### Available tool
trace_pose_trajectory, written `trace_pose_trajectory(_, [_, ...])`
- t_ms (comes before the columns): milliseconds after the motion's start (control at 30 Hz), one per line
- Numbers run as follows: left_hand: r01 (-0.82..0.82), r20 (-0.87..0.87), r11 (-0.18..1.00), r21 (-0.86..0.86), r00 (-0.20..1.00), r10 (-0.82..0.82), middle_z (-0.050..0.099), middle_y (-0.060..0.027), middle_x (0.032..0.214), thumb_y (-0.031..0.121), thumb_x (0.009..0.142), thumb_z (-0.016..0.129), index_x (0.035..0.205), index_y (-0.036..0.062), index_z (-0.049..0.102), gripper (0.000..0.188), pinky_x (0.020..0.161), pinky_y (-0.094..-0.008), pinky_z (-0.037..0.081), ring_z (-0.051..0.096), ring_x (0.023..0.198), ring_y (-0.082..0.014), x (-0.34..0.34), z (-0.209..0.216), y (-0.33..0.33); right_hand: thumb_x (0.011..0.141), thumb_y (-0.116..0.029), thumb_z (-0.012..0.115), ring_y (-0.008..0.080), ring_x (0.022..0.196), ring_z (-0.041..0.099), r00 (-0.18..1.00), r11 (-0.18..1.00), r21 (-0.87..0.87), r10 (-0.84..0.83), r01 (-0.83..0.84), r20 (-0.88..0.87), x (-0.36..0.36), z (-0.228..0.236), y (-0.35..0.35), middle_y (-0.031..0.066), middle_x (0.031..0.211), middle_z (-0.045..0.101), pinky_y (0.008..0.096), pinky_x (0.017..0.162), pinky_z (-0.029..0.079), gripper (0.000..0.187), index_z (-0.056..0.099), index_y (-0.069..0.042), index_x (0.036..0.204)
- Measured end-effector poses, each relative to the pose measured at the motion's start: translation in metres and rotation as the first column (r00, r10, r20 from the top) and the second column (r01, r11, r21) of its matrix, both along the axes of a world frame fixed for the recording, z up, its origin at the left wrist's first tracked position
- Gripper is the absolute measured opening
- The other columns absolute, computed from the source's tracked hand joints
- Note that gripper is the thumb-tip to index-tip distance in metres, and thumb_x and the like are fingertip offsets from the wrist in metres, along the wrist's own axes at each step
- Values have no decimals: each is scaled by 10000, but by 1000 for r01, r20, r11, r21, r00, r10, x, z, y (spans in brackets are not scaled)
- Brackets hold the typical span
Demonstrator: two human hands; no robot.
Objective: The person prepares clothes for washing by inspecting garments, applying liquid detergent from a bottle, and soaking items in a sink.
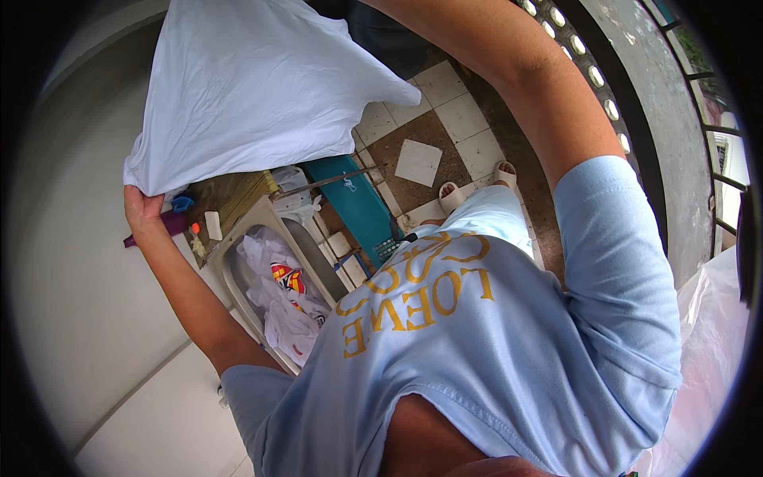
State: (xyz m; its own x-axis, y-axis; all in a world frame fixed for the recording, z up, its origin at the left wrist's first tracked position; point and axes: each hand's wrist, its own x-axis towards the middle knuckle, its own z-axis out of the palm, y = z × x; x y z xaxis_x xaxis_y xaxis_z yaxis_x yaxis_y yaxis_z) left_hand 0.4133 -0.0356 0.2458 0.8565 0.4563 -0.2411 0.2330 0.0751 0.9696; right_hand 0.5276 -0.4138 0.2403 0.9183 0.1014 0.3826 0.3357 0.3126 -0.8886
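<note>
A white garment (254,87) hangs spread out in front of me, its lower edge slanting down to the left. My left hand (145,208) is closed on its lower left corner. Toward the upper edge, my right forearm (477,32) reaches across, but the right hand itself is out of the picture. The garment's top is also cut off there. Its right side ends in a loose pointed part that could be a sleeve.
Below the garment is a metal sink (230,262) holding crumpled white plastic bags (266,306). A teal panel (346,203) stands beside it. The tiled floor (461,111) lies beyond, with a grey ledge (636,87) and window bars on the right. A pale wall (79,238) rises on the left.
</note>
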Motion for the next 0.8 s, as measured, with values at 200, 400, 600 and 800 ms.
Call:
trace_pose_trajectory(200, [46, -70, 999, 29, 997, -44, 604, -143, 1232, 222, 960, 501, 1231, -11, 546, 360, 965, -427, 493, 587, 1127, -271, 14, 13, 34, 785, -325, 702, 344, 1267, 442, 999, 995, -100, -12, 16, 43, 0, -17, -2, 278, 1362, 441, 375, 1038, 360, 747, 394, 88, 1326])
trace_pose_trajectory(400, [107, -16, 989, 101, 994, -106, 624, -143, 1187, 225, 955, 521, 1209, -24, 553, 357, 906, -405, 532, 620, 1064, -267, 33, 19, 70, 780, -357, 718, 347, 1246, 469, 994, 981, -192, 51, -32, 96, -26, -30, -4, 283, 1337, 470, 367, 1039, 365, 780, 395, 86, 1334])
trace_pose_trajectory(600, [175, 51, 977, 125, 982, -182, 611, -146, 1205, 233, 952, 532, 1234, -28, 529, 385, 912, -397, 529, 608, 1091, -267, 45, 20, 41, 788, -383, 724, 354, 1315, 404, 991, 980, -150, 132, -128, 15, -36, -58, 28, 306, 1408, 383, 362, 1081, 330, 918, 268, 128, 1399])
trace_pose_trajectory(800, [195, 83, 973, 125, 975, -207, 581, -158, 1255, 232, 962, 513, 1278, -34, 500, 413, 958, -415, 499, 584, 1135, -275, 46, 22, 12, 763, -423, 727, 352, 1390, 277, 992, 968, -217, 124, -128, -34, -60, -56, 37, 311, 1479, 254, 330, 1133, 241, 1044, 150, 124, 1440])
